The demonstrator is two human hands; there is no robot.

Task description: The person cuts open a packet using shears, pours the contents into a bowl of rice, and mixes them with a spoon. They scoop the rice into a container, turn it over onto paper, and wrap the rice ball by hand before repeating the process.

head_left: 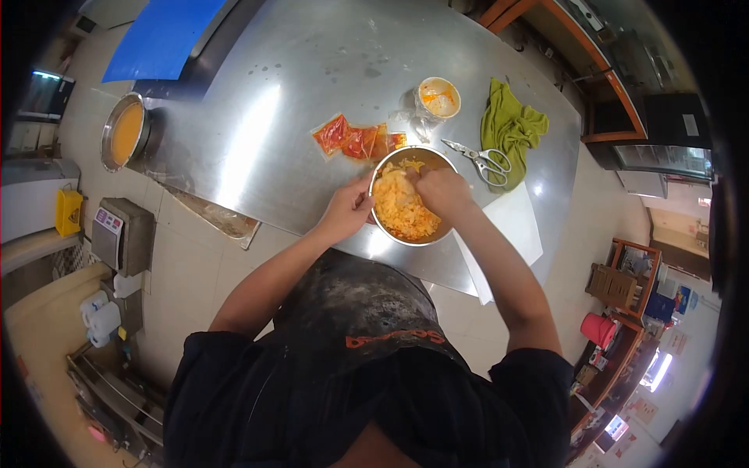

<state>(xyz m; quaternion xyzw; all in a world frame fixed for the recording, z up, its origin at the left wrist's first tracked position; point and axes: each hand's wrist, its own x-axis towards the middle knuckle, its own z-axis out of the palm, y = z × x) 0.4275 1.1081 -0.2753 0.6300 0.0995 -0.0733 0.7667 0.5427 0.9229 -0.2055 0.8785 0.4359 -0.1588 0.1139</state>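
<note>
A round metal bowl (pixel 453 232) near the table's front edge holds an orange-yellow, grainy food (pixel 402 204) that looks like rice. My left hand (pixel 349 209) is closed on the bowl's left rim, thumb and fingers pinching its edge. Over the bowl's right side, my right hand (pixel 441 191) reaches in with curled fingers at the food; whatever they grip is hidden. Just behind the bowl lie clear packets of red sauce (pixel 360 142). A white tub (pixel 438 98) with orange smears stands beyond, beside crumpled clear plastic (pixel 421 125).
Scissors (pixel 482 159) and a green cloth (pixel 511 129) lie right of the bowl, with a white sheet (pixel 515 230) near the right front edge. A metal basin of orange liquid (pixel 126 134) is at the far left. A weighing scale (pixel 117 230) stands off the table, lower left.
</note>
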